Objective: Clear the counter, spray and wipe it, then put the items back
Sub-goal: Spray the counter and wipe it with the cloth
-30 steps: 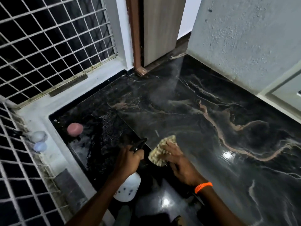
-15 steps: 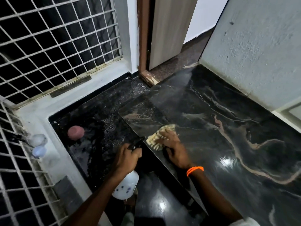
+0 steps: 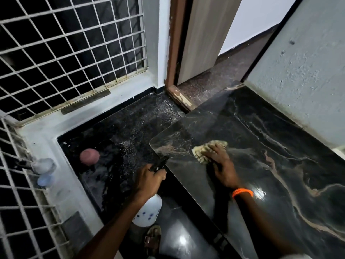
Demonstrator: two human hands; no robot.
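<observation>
From the head camera we see the right hand (image 3: 222, 166) pressed flat on a yellowish cloth (image 3: 205, 150), which lies on the black marble counter (image 3: 280, 165) near its rounded corner; the palm hides much of the cloth. The left hand (image 3: 147, 179) is closed around the neck of a white spray bottle (image 3: 148, 212), held beside the counter's edge. Its blue marks are too blurred for us to read. A sandal (image 3: 152, 240) below is partly cut off.

A pink round object (image 3: 89, 156) lies on the dark speckled floor (image 3: 130, 128) below a white window grille (image 3: 71, 49), with a wooden door (image 3: 203, 38) ajar and a sandal (image 3: 152, 238) at the bottom edge
</observation>
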